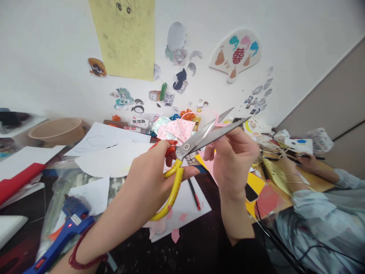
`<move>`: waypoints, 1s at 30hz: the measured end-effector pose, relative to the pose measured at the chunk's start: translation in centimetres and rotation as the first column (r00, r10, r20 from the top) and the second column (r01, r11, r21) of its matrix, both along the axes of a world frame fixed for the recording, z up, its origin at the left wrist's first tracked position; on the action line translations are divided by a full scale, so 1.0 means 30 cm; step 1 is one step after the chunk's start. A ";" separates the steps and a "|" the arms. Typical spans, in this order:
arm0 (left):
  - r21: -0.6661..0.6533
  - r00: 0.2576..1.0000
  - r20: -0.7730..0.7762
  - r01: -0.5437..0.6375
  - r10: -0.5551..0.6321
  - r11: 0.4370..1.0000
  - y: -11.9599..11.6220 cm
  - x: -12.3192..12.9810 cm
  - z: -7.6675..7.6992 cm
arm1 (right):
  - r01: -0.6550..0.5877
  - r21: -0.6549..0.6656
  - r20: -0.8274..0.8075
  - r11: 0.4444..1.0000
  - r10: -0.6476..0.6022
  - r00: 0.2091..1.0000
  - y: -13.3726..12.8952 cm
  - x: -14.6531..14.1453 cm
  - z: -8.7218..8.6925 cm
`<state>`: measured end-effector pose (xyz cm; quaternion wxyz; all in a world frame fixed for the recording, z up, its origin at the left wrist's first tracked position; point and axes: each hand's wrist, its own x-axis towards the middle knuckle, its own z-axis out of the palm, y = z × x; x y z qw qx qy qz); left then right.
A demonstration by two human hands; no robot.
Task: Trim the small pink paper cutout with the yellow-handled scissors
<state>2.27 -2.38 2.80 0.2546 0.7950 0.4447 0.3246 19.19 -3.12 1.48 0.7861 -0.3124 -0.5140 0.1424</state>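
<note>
My left hand (148, 177) grips a pair of scissors (201, 136) by its yellow and red handles, in the middle of the head view. The metal blades are apart and point up to the right. A thin pink paper strip (217, 118) curls across the blades near their tips. My right hand (235, 161) is closed behind the lower blade, its fingertips pinching the end of the strip, partly hidden. Below my hands, pink paper scraps (175, 235) lie on a white sheet (199, 198) beside a black and red pen (195, 195).
A blue glue gun (72, 220) with a lit red light lies at lower left, near a plastic bag and a red-edged tool (19, 182). White cut papers (105, 160) and a polka-dot cloth (176, 130) lie farther back. At right, another person's hands (308, 161) work over yellow paper.
</note>
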 end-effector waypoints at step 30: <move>0.049 1.000 0.011 -0.019 0.019 0.999 -0.004 -0.003 -0.002 | -0.054 -0.039 0.173 0.998 0.061 0.983 -0.019 0.042 0.011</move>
